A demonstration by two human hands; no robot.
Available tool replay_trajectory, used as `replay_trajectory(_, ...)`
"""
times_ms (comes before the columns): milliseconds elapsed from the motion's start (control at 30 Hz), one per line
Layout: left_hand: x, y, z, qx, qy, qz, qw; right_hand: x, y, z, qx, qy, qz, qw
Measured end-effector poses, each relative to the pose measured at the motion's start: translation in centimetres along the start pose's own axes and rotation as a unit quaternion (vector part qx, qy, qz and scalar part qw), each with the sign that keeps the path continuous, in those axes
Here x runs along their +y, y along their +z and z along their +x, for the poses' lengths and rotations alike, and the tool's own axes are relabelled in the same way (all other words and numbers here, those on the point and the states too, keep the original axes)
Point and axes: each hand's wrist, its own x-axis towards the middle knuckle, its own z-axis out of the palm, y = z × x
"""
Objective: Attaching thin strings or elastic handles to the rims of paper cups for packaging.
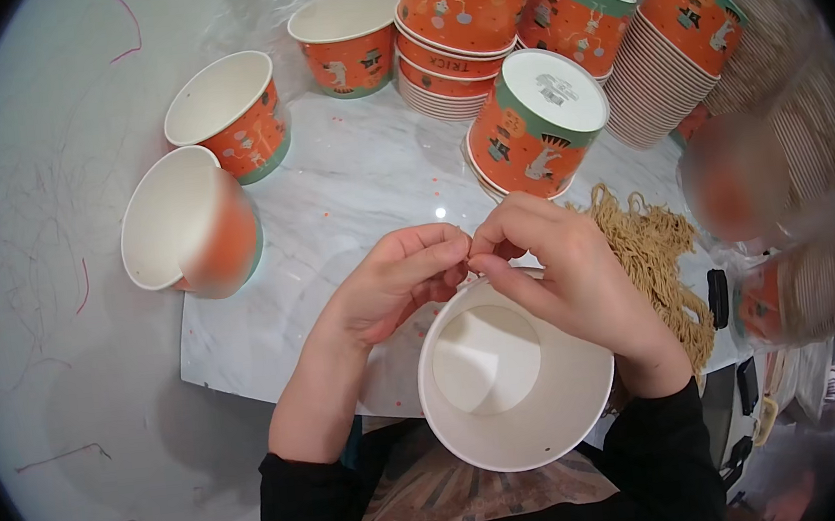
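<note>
A white-lined paper bucket [566, 392] rests tilted in front of my body, its mouth facing up toward me. One small dark spot shows on its inner wall close to the near rim. Over the far rim, my left hand [389, 281] and my right hand [553, 262] meet with their fingertips together. Both are closed in a pinch; whatever lies between the fingers is too small or hidden to make out. Just right of my right hand lies a bundle of tan string [654, 268], partly covered by that hand and wrist.
Orange buckets with green bands stand along the marble-patterned table [322, 209]: single upright ones [260, 135] at left, an upside-down bucket [532, 144] beyond my hands, and nested stacks [656, 77] at the back right. Bagged stacks [808, 293] line the right side. A scribbled wall borders the left.
</note>
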Motion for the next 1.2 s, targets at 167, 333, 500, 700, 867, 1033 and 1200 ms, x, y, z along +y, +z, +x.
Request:
replay_trajectory(167,-0.3,-0.1,0.1,-0.017,-0.013,-0.018,1.0,-0.2,0.0,0.1,-0.001,-0.024,-0.035,0.999)
replay_trajectory(333,-0.3,-0.5,0.4,-0.007,-0.01,-0.043,0.999,-0.2,0.1,0.1,-0.003,-0.029,-0.06,0.998)
replay_trajectory(500,-0.5,-0.1,0.2,0.03,0.023,-0.035,0.999,-0.2,0.1,0.0,-0.018,-0.046,-0.096,0.994)
replay_trajectory(700,-0.6,0.8,0.1,0.075,0.121,0.075,0.987,-0.2,0.3,0.0,-0.027,-0.063,-0.124,0.99)
replay_trajectory(867,-1.2,1.9,0.5,0.124,0.198,0.064,0.97,0.1,0.5,0.1,-0.015,-0.056,-0.12,0.991)
replay_trajectory(1033,-1.6,2.2,0.7,0.103,0.229,0.018,0.968,0.6,0.3,0.4,0.01,0.001,-0.03,0.999)
replay_trajectory(1200,-1.6,1.9,0.8,0.074,0.239,0.0,0.968,0.8,0.2,0.6,0.012,0.016,-0.01,1.0)
